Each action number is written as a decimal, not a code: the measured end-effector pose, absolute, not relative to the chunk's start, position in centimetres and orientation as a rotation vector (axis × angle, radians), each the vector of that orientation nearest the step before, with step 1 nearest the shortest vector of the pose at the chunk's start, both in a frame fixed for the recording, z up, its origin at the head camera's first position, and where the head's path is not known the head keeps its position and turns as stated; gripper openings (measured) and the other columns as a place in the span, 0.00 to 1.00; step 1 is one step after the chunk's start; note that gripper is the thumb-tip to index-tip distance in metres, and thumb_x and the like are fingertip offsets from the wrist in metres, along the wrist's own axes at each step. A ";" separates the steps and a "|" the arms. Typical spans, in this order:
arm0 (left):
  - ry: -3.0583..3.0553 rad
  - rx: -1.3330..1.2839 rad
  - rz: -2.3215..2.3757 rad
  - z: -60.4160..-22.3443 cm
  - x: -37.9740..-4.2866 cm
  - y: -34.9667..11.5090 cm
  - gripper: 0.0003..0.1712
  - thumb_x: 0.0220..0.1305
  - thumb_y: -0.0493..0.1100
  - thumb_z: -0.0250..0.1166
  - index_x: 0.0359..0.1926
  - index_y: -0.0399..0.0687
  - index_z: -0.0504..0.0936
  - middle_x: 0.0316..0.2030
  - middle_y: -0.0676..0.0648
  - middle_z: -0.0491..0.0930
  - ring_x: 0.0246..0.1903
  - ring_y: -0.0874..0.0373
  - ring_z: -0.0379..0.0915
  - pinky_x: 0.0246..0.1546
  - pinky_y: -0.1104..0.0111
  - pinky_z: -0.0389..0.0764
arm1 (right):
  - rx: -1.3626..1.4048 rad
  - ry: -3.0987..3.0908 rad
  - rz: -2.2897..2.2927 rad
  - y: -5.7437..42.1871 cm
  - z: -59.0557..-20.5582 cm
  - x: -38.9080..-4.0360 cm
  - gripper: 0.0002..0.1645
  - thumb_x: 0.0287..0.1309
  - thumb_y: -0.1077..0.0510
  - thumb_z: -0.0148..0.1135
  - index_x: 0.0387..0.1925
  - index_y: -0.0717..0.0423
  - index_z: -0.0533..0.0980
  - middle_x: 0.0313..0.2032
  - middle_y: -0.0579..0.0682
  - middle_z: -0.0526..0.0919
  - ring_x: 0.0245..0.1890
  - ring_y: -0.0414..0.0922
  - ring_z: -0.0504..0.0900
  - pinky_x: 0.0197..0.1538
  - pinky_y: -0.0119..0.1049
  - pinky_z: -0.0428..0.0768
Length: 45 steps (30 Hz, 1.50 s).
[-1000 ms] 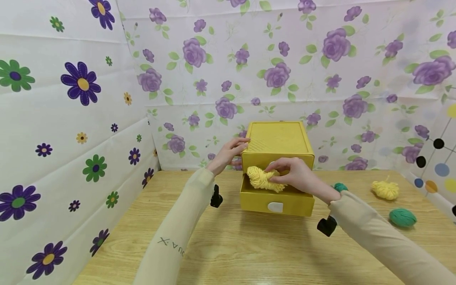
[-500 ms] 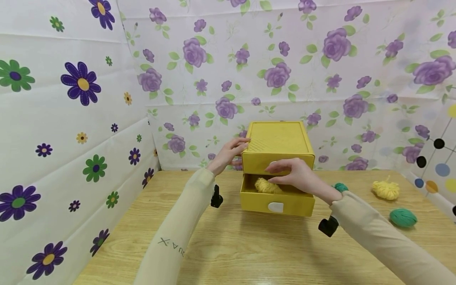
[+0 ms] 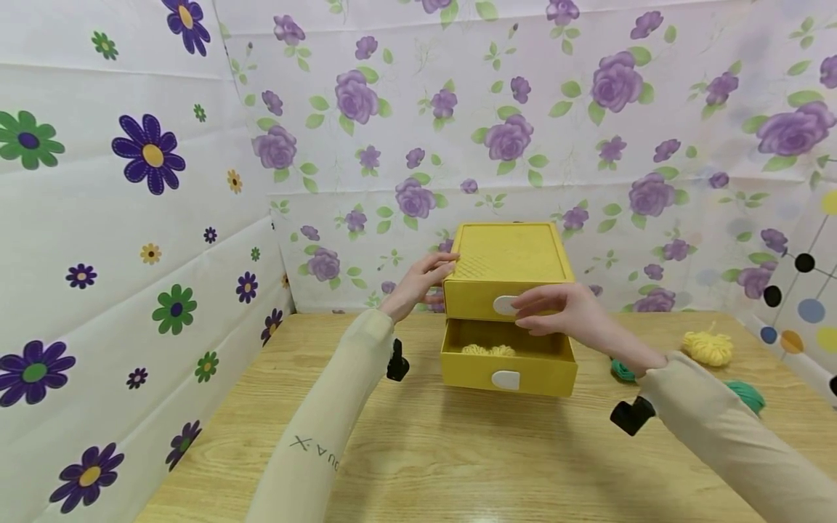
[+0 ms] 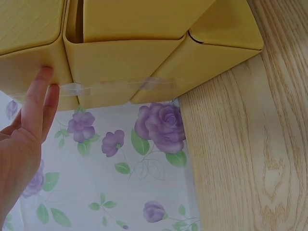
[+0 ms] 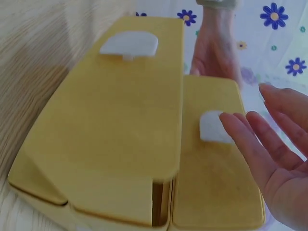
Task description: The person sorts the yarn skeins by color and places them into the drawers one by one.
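Note:
A yellow two-drawer box stands on the table, its upper drawer closed and its lower drawer pulled out. Inside the lower drawer lies a skein of yellow yarn, mostly hidden by the drawer front. My left hand touches the box's left side, and in the left wrist view the extended fingers meet that wall. Holding nothing, my right hand hovers in front of the upper drawer. Its fingers are slightly bent beside the upper white handle.
To the right on the wooden table lie a yellow yarn skein and a green one, partly behind the right sleeve. Another green skein shows under the right wrist. Floral cloth hangs close behind the box.
My right hand has let go of the yellow skein, which dropped into the lower drawer, and has drawn back to the right. My left hand stays on the box.

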<state>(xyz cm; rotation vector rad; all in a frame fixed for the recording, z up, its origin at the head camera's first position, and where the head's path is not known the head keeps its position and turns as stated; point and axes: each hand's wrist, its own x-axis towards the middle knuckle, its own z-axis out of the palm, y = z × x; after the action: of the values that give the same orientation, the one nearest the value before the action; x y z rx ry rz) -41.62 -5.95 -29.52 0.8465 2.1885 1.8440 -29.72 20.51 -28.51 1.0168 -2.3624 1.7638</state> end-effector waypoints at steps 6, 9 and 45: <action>2.189 0.872 1.844 -29.5 -41.4 -6.0 0.23 0.67 0.52 0.51 0.61 0.53 0.68 0.54 0.48 0.66 0.47 0.48 0.66 0.40 0.53 0.73 | 0.972 -2.371 1.766 22.9 -28.4 -29.4 0.20 0.54 0.68 0.61 0.48 0.75 0.72 0.44 0.72 0.74 0.38 0.52 0.80 0.35 0.46 0.77; 2.189 0.870 1.846 -29.5 -41.4 -5.9 0.23 0.67 0.52 0.51 0.61 0.53 0.67 0.54 0.49 0.66 0.47 0.48 0.66 0.40 0.54 0.74 | 0.931 -2.385 1.749 24.1 -28.2 -29.0 0.19 0.55 0.67 0.60 0.48 0.73 0.72 0.46 0.70 0.73 0.39 0.53 0.79 0.35 0.45 0.77; 2.205 0.841 1.831 -29.6 -41.7 -5.9 0.23 0.67 0.52 0.51 0.61 0.55 0.67 0.54 0.49 0.67 0.45 0.48 0.67 0.39 0.55 0.74 | 0.246 -2.499 1.518 39.4 -32.4 -29.3 0.27 0.57 0.54 0.60 0.58 0.58 0.68 0.42 0.34 0.76 0.36 0.35 0.79 0.35 0.36 0.78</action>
<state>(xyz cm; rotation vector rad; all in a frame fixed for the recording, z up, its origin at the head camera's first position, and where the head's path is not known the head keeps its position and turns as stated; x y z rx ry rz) -41.65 -5.90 -29.60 0.8407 2.2055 1.8308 -29.28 39.36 -32.44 0.2460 -2.4992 1.5182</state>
